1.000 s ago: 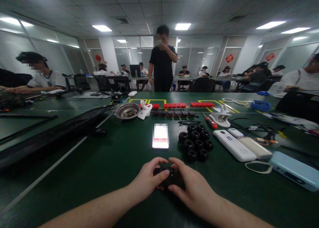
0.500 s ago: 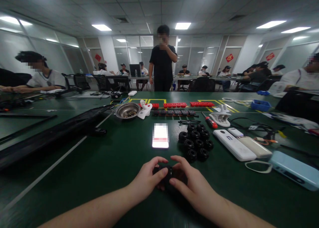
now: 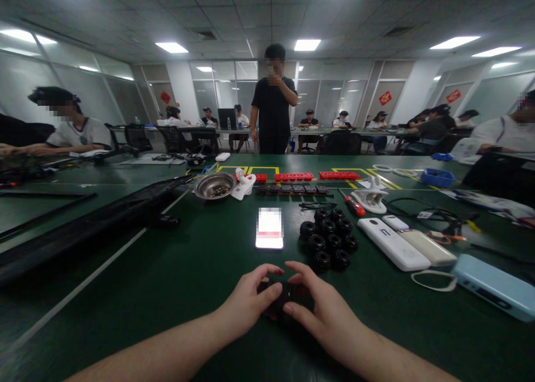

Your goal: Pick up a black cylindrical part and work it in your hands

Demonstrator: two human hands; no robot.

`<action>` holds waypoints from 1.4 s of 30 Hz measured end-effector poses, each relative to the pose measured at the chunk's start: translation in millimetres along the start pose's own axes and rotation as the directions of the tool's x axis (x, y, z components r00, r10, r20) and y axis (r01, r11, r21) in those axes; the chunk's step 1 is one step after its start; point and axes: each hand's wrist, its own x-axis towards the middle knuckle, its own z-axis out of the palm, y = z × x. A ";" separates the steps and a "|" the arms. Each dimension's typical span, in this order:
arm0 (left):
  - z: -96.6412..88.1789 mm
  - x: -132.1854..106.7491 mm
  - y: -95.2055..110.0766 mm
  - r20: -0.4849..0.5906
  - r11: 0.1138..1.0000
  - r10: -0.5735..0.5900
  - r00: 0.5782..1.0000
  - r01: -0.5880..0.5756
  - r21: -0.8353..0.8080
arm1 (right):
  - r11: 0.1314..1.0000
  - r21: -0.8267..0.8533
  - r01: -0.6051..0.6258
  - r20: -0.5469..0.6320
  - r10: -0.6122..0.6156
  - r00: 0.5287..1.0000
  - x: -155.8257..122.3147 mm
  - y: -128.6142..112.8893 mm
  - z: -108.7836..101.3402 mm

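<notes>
The left hand [image 3: 254, 293] curls around a black part [image 3: 285, 294] above the table [image 3: 167, 309]. The right hand [image 3: 318, 299], loosely cupped, flanks it; its grip is unclear.

I have two bare human hands on my feed, a slim left hand [image 3: 251, 290] and a slim right hand [image 3: 320, 301], each joined by a narrow, smooth wrist to a bare, rounded forearm. The left forearm [image 3: 167, 340] and the right forearm [image 3: 397, 351] both thicken toward the bottom of my view, uncovered along all the length I can see. The fingers look slender, with tapered tips. I make out short nails on both thumbs; shadow keeps me from reading the undersides of the hands.
</notes>
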 end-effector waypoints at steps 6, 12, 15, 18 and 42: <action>1.5 -2.5 5.8 -0.045 1.000 -0.012 0.999 0.013 0.009 | 0.989 -0.129 0.067 -0.059 -0.075 0.995 -4.0 -0.8 -0.5; 1.1 -4.0 6.7 -0.075 1.000 0.011 0.997 -0.011 0.007 | 0.998 -0.052 -0.036 0.060 0.039 0.997 -1.9 -8.3 -5.2; 0.1 -2.7 5.6 -0.034 1.000 -0.006 0.999 0.006 -0.002 | 0.999 -0.036 0.018 0.051 -0.017 0.999 -0.9 -5.5 -2.4; -0.4 -1.8 4.8 -0.038 1.000 -0.021 0.999 0.021 0.001 | 0.991 -0.094 0.095 0.008 -0.095 0.995 -1.1 -1.4 0.2; 0.2 -6.6 6.6 -0.089 0.999 0.050 0.995 -0.048 0.023 | 0.998 0.056 -0.011 0.003 0.010 1.000 0.1 -0.2 -2.4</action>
